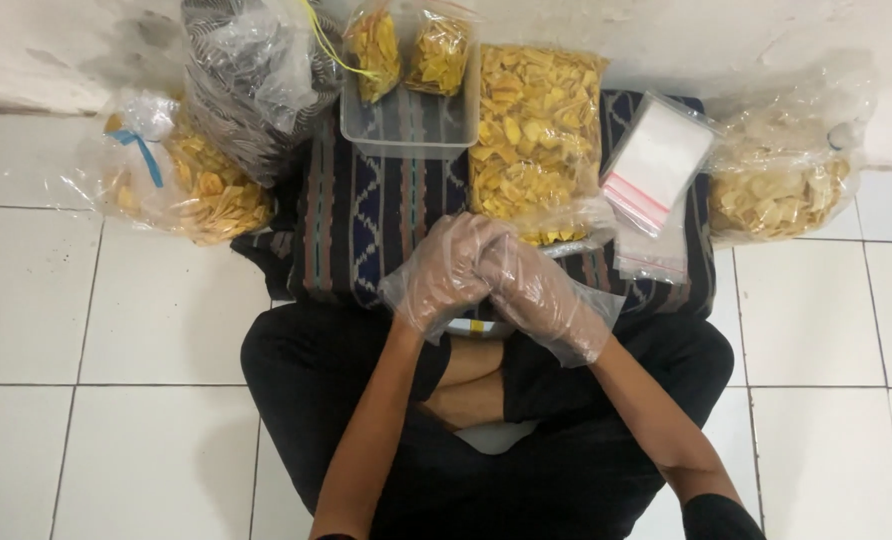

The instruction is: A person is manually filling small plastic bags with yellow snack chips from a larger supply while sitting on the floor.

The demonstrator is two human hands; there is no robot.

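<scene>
Sitting cross-legged on white floor tiles [116,330], you have both hands in loose clear plastic gloves, pressed together over your lap. Your left hand [444,272] is curled, fingers bent inward against your right hand [541,295], whose fingers fold back over it; whether either hand grips anything you cannot tell. Going left to right beyond them: a tied bag of yellow chips [191,185], a clear tub [411,115] with 2 small chip packets, a big open bag of chips [536,135] just past your fingertips, a stack of empty zip bags [656,165], and another chip bag [781,190].
</scene>
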